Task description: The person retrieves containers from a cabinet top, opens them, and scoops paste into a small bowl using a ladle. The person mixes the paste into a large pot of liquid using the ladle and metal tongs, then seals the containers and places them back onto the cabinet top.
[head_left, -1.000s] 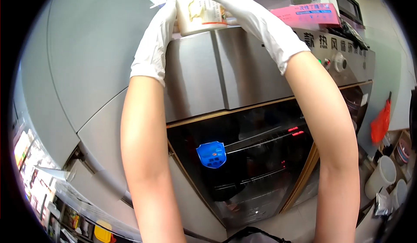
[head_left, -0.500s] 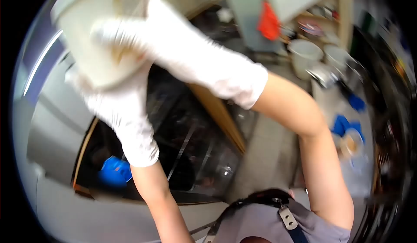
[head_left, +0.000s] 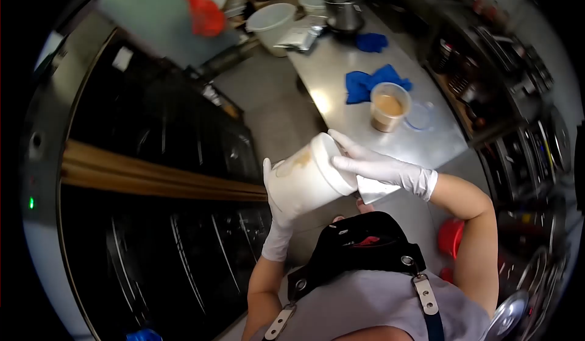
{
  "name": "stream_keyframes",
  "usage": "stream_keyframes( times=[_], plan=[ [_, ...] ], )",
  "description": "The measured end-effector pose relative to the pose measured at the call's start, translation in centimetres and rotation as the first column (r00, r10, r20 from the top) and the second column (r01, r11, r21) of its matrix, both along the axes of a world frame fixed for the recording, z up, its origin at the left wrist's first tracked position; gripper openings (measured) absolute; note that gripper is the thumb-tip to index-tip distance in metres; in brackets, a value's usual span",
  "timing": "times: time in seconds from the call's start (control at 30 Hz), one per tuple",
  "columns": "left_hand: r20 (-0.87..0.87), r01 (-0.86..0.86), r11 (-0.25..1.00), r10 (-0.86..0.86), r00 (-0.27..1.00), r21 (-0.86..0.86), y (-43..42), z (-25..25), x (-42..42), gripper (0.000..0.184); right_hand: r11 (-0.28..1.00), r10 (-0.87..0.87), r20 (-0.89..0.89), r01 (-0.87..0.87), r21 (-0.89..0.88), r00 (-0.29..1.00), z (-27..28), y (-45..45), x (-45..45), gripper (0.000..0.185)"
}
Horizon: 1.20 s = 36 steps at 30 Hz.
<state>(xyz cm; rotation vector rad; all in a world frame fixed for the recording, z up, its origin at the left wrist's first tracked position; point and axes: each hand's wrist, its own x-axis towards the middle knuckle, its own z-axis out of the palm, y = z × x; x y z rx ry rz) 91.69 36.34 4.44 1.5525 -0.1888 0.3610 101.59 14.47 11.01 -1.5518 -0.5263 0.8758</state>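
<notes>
Kitchen all around the white tub — grey floor below, dark glass doors to its left, a wood-toned strip running between them. Holds the tub in mid-air with both hands, just beyond a black apron. Tips it well off upright, base down toward the left, wider rim up toward the right, brown patch showing on the side wall.

Cups the base end with a gloved left hand, partly hidden by the tub; cannot tell the exact lie of every finger. Clasps the rim end with a gloved right hand, digits spread over the edge. Clamps the tub firmly between the two — grip closed on it from both ends.

Beyond the tub and to its right, a metal table. On it, nearest the tub, a clear container of tan contents, beside a clear lid and a crumpled blue cloth. Farther from the tub, a silver packet and a steel pot. Beyond the tub to the left, a hanging red bag. Right of the tub, past the right forearm, a red bucket.
</notes>
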Motion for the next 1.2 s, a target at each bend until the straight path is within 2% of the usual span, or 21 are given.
stream_keyframes(
  times=[0.03, 0.07, 0.13, 0.23, 0.33, 0.37, 0.47, 0.5, 0.6, 0.63, 0.7, 0.73, 0.77, 0.8, 0.87, 0.9, 1.0, 1.07, 1.2],
  plan=[
    [0.050, 0.037, 0.999, -0.039, 0.998, 0.028, -0.9, -0.3, 0.2, 0.120, 0.999, 0.005, 0.065, -0.002, -0.042, 0.998, 0.1, -0.8, -0.3, 0.092],
    [0.024, 0.115, 0.993, -0.114, 0.993, -0.042, -1.5, -0.2, 0.5, 0.122, 0.999, 0.012, -0.029, -0.014, -0.044, 1.000, 0.7, -2.1, -0.7, 0.096],
    [-0.096, 0.177, 0.972, -0.193, 0.976, -0.158, -3.3, 0.0, 0.5, 0.124, 0.985, -0.144, -0.098, 0.134, -0.107, 0.985, 0.6, -3.6, -2.6, 0.088],
    [-0.153, 0.227, 0.899, -0.301, 0.941, -0.374, -5.7, -1.9, 1.0, 0.111, 0.965, -0.259, -0.204, 0.259, -0.028, 0.944, -0.4, -4.9, -4.0, 0.076],
    [-0.218, 0.270, 0.876, -0.377, 0.900, -0.400, -7.2, -3.7, 1.2, 0.107, 0.914, -0.406, -0.161, 0.401, -0.066, 0.900, -3.8, -6.3, -5.6, 0.064],
    [-0.211, 0.285, 0.863, -0.397, 0.893, -0.418, -7.8, -4.4, 1.0, 0.102, 0.886, -0.462, -0.163, 0.449, -0.110, 0.872, -6.5, -7.0, -6.1, 0.093],
    [-0.291, 0.292, 0.809, -0.481, 0.827, -0.510, -9.4, -3.8, 0.9, 0.102, 0.844, -0.523, -0.068, 0.505, -0.180, 0.850, -6.4, -8.4, -7.3, 0.094],
    [-0.257, 0.330, 0.779, -0.520, 0.814, -0.533, -10.0, -4.0, 0.9, 0.091, 0.813, -0.570, -0.067, 0.550, -0.189, 0.819, -6.2, -8.8, -7.6, 0.095],
    [-0.347, 0.147, 0.613, -0.610, 0.712, -0.776, -13.2, -3.3, 0.6, 0.077, 0.827, -0.322, 0.353, 0.443, -0.347, 0.878, -3.2, -9.8, -7.3, 0.097],
    [-0.432, 0.047, 0.611, -0.610, 0.664, -0.790, -13.1, -4.7, 0.2, 0.068, 0.838, -0.364, 0.294, 0.448, -0.311, 0.884, -4.3, -10.5, -6.9, 0.098],
    [-0.434, 0.004, 0.519, -0.718, 0.545, -0.855, -13.5, -4.9, 1.3, 0.066, 0.893, -0.132, 0.496, 0.320, -0.316, 0.858, -3.7, -12.2, -6.0, 0.098],
    [-0.424, -0.034, 0.468, -0.766, 0.483, -0.883, -13.8, -4.7, 1.6, 0.064, 0.909, -0.004, 0.578, 0.244, -0.337, 0.816, -3.2, -13.1, -5.6, 0.098],
    [-0.445, -0.065, 0.460, -0.801, 0.401, -0.886, -13.8, -4.4, 2.5, 0.064, 0.934, 0.144, 0.717, 0.146, -0.327, 0.683, -2.5, -13.7, -4.6, 0.092],
    [-0.453, -0.040, 0.468, -0.826, 0.336, -0.883, -13.5, -5.6, 3.7, 0.062, 0.923, 0.281, 0.769, 0.057, -0.380, 0.574, -1.9, -14.1, -3.9, 0.092],
    [-0.470, 0.011, 0.482, -0.859, 0.204, -0.876, -12.7, -9.1, 6.3, 0.059, 0.859, 0.506, 0.812, -0.090, -0.503, 0.291, -0.7, -14.9, -2.7, 0.092],
    [-0.400, -0.066, 0.395, -0.910, 0.107, -0.916, -13.1, -6.7, 7.5, 0.053, 0.809, 0.587, 0.801, -0.120, -0.575, 0.115, 0.2, -15.2, -2.1, 0.083],
    [-0.359, 0.032, 0.358, -0.933, -0.006, -0.933, -14.3, -5.1, 10.0, 0.054, 0.901, 0.323, 0.890, -0.184, -0.394, -0.322, -0.3, -15.8, -0.1, 0.059],
    [-0.373, 0.112, 0.369, -0.928, -0.014, -0.923, -15.3, -5.0, 10.8, 0.054, 0.903, 0.259, 0.873, -0.216, -0.370, -0.413, -0.2, -16.2, 0.7, 0.060],
    [-0.463, 0.327, 0.472, -0.879, 0.111, -0.818, -17.2, -5.7, 11.5, 0.055, 0.873, 0.288, 0.885, -0.280, -0.400, -0.366, 0.9, -18.0, 2.9, 0.062]
  ],
)
